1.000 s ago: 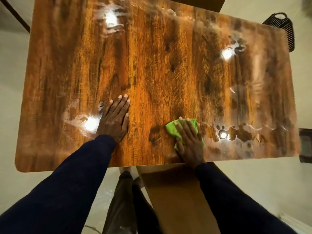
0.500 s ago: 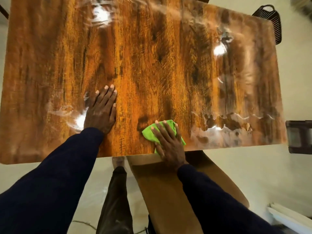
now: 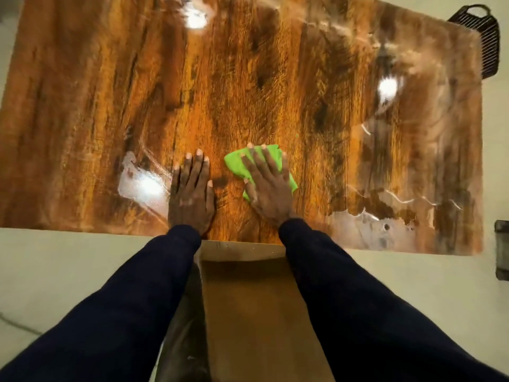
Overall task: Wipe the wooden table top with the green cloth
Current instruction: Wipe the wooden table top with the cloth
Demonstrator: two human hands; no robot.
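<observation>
The glossy wooden table top [image 3: 275,78] fills the upper part of the head view. A green cloth [image 3: 234,165] lies near the table's front edge, close to the middle. My right hand [image 3: 268,186] presses flat on the cloth with fingers spread and straight, covering most of it. My left hand [image 3: 191,193] rests flat on the bare wood just left of the cloth, fingers straight, holding nothing. Wet smears and bright light reflections show at the left and right of the table.
A brown wooden bench or chair seat [image 3: 256,312] stands under the table's front edge between my arms. A black slatted basket [image 3: 486,42] sits on the floor at the far right corner. A dark object [image 3: 501,249] is at the right edge. Pale floor surrounds the table.
My right hand has slid the green cloth leftward along the front edge, up beside my left hand. The two hands now lie close together. The view has shifted.
</observation>
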